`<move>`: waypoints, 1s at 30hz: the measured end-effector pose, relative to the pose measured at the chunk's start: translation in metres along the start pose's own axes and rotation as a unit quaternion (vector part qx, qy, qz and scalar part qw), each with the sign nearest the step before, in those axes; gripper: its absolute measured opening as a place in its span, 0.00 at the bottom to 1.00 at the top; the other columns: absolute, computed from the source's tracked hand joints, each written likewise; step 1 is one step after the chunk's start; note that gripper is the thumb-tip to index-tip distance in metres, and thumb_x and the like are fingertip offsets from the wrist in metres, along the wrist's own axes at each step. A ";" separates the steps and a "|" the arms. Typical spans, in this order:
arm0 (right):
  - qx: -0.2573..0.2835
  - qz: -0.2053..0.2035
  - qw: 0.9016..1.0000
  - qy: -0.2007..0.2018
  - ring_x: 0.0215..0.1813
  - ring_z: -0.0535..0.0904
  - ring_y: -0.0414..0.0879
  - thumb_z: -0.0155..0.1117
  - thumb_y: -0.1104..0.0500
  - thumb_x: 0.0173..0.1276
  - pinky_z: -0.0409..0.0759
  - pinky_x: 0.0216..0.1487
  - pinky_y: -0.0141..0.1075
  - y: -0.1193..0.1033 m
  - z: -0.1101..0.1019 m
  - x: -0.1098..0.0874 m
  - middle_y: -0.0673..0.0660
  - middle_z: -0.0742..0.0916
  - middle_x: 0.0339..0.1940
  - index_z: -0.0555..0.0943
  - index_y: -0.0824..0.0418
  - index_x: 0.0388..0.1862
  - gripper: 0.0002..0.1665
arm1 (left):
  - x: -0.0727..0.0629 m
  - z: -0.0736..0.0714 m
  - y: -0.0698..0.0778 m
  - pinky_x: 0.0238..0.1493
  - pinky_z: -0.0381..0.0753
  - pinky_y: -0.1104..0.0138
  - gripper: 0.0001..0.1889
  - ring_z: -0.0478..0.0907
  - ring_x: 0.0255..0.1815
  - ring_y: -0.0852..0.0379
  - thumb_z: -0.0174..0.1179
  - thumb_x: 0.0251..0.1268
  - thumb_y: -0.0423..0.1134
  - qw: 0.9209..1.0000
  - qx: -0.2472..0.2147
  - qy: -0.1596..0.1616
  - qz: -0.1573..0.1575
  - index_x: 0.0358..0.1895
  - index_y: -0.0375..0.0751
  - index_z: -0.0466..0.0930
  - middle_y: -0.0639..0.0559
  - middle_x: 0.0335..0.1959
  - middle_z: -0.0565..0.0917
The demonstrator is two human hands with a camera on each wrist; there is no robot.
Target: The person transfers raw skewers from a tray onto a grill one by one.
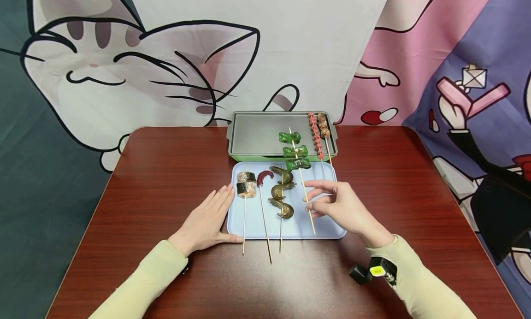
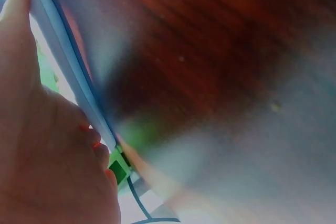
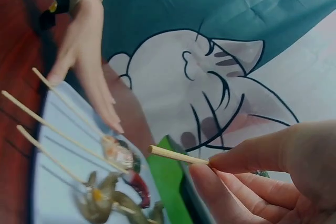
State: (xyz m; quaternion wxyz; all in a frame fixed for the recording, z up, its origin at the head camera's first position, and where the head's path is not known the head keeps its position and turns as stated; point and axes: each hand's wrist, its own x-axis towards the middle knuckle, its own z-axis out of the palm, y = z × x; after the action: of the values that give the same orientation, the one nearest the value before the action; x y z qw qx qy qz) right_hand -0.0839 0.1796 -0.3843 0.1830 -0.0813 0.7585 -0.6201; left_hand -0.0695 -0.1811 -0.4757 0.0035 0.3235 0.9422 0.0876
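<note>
My right hand (image 1: 338, 203) pinches the stick of a green pepper skewer (image 1: 295, 151) between thumb and fingers; its pepper end reaches over the front of the grey grill pan (image 1: 265, 134). In the right wrist view the stick's bare end (image 3: 176, 154) juts out of the pinch. My left hand (image 1: 207, 217) rests with straight fingers along the left edge of the light blue tray (image 1: 259, 224). On this tray lie a shrimp skewer (image 1: 283, 192), a dark red tentacle skewer (image 1: 264, 176) and a skewer of black-banded rolls (image 1: 246, 185).
On the pan's right side lie a skewer of pink-red pieces (image 1: 316, 137) and a skewer of brown balls (image 1: 323, 125), sticks pointing toward me. The pan stands right behind the tray on the brown table (image 1: 178, 157). A cat-print cloth (image 1: 166, 70) hangs behind.
</note>
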 end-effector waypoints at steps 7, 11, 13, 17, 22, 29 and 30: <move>-0.017 -0.017 0.999 0.028 0.38 0.89 0.52 0.59 0.79 0.63 0.88 0.40 0.52 -0.016 -0.017 0.016 0.71 0.85 0.44 0.76 0.73 0.66 0.30 | 0.000 0.005 -0.003 0.79 0.50 0.51 0.65 0.53 0.80 0.39 0.54 0.55 0.81 1.000 -0.001 0.010 0.004 0.78 0.24 0.54 0.33 0.80 0.54; -0.017 -0.025 0.998 0.048 0.37 0.89 0.48 0.58 0.79 0.64 0.89 0.39 0.48 -0.021 -0.028 0.030 0.72 0.85 0.44 0.74 0.75 0.67 0.29 | -0.001 0.007 -0.005 0.79 0.49 0.52 0.66 0.51 0.80 0.41 0.51 0.55 0.83 1.000 0.005 0.003 0.000 0.78 0.26 0.52 0.35 0.81 0.52; -0.024 -0.026 0.998 0.059 0.36 0.88 0.46 0.59 0.78 0.65 0.89 0.39 0.47 -0.023 -0.033 0.037 0.69 0.86 0.42 0.75 0.75 0.66 0.29 | -0.001 0.007 -0.004 0.79 0.49 0.52 0.65 0.50 0.80 0.41 0.52 0.55 0.82 1.000 0.005 0.000 0.000 0.79 0.26 0.52 0.35 0.81 0.52; -0.044 -0.031 0.996 0.077 0.35 0.88 0.45 0.62 0.77 0.65 0.89 0.38 0.45 -0.028 -0.040 0.053 0.66 0.87 0.39 0.76 0.74 0.65 0.28 | 0.000 0.004 -0.003 0.79 0.50 0.51 0.65 0.51 0.80 0.40 0.56 0.55 0.80 1.000 0.001 0.002 0.002 0.78 0.24 0.54 0.34 0.80 0.53; -0.059 -0.026 0.994 0.086 0.36 0.88 0.47 0.65 0.76 0.65 0.89 0.38 0.43 -0.032 -0.045 0.072 0.69 0.87 0.41 0.77 0.72 0.65 0.28 | 0.000 -0.001 -0.001 0.79 0.49 0.51 0.65 0.51 0.80 0.40 0.59 0.54 0.79 1.000 0.002 -0.006 -0.001 0.78 0.24 0.53 0.33 0.80 0.53; -0.039 0.029 0.996 0.076 0.39 0.88 0.48 0.66 0.75 0.65 0.88 0.43 0.42 -0.030 -0.044 0.094 0.75 0.84 0.48 0.75 0.72 0.68 0.30 | 0.000 -0.001 0.000 0.79 0.51 0.51 0.65 0.52 0.80 0.39 0.59 0.54 0.79 1.000 -0.003 -0.003 0.000 0.77 0.24 0.54 0.33 0.80 0.54; -0.039 0.034 0.996 0.074 0.38 0.88 0.46 0.65 0.75 0.66 0.88 0.43 0.42 -0.029 -0.044 0.097 0.75 0.84 0.48 0.75 0.73 0.68 0.30 | 0.000 -0.001 0.000 0.79 0.51 0.51 0.65 0.52 0.80 0.39 0.59 0.54 0.79 1.000 -0.004 -0.003 0.000 0.77 0.24 0.54 0.33 0.80 0.54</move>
State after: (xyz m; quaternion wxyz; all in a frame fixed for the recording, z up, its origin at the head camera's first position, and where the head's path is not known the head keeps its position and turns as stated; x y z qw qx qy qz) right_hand -0.1928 0.1791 -0.3661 0.1442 -0.0164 0.7960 -0.5877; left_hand -0.0699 -0.1813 -0.4745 0.0074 0.3238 0.9417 0.0905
